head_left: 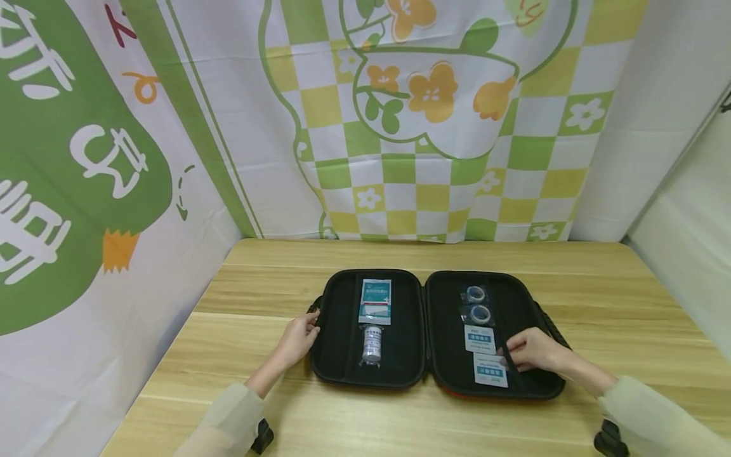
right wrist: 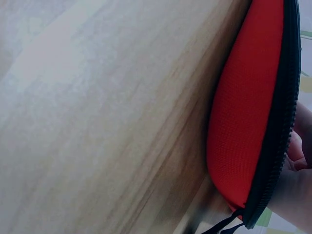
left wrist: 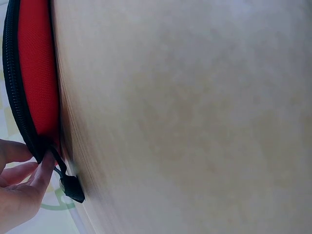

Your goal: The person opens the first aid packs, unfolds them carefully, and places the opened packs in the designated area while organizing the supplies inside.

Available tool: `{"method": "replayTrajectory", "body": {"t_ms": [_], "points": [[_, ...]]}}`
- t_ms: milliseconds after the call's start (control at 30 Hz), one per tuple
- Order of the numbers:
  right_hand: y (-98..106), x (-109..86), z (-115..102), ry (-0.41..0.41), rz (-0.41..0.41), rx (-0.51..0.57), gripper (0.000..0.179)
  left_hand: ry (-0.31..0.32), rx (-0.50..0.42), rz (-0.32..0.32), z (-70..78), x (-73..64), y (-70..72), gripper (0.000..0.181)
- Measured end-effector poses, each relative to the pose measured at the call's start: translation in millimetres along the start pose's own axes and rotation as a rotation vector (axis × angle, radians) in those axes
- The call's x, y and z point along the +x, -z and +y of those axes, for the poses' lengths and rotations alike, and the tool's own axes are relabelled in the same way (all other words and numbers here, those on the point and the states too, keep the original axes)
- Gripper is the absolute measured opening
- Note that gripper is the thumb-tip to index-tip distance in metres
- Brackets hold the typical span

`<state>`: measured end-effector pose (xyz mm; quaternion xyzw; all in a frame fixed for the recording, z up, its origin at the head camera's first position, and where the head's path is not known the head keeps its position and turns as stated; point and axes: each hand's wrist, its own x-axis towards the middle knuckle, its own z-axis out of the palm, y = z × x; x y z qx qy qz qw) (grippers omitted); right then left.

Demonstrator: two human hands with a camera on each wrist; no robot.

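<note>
A zip-up case lies open flat on the table, black inside point(head_left: 408, 343) and red outside point(left wrist: 39, 73). My left hand point(head_left: 301, 335) pinches the left half's outer rim near its zipper pull point(left wrist: 72, 187). Over the right half, my right hand point(head_left: 533, 351) has its fingers curled at the black elastic strap point(head_left: 511, 358), fingertips right at the lower white packet point(head_left: 490, 370). Another white packet point(head_left: 480, 340) and two tape rolls point(head_left: 480, 313) in clear wrap line up above it. The left half holds a green-and-white packet point(head_left: 375, 301) and a wrapped white roll point(head_left: 372, 344).
The case stands mid-table on a wood-grain top point(head_left: 274, 273). A printed curtain point(head_left: 400, 190) hangs behind the table's back edge, and a printed sheet point(head_left: 188, 254) borders the left side. Black wrist mounts point(head_left: 263, 437) sit below both sleeves.
</note>
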<state>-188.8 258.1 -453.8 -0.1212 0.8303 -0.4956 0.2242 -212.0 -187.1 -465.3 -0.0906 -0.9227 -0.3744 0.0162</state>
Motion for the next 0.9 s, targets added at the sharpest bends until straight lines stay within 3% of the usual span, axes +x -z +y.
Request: {"method": "replayTrajectory", "body": {"t_ms": [600, 900], "points": [[-1.4, 3.8, -2.1, 0.035, -0.011, -0.053, 0.011, 0.003, 0.014, 0.007, -0.4, -1.3, 1.0, 0.033], [4.2, 0.1, -0.4, 0.024, 0.009, -0.023, 0.022, -0.010, 0.023, -0.010, -1.6, 0.1, 2.5, 0.034]]}}
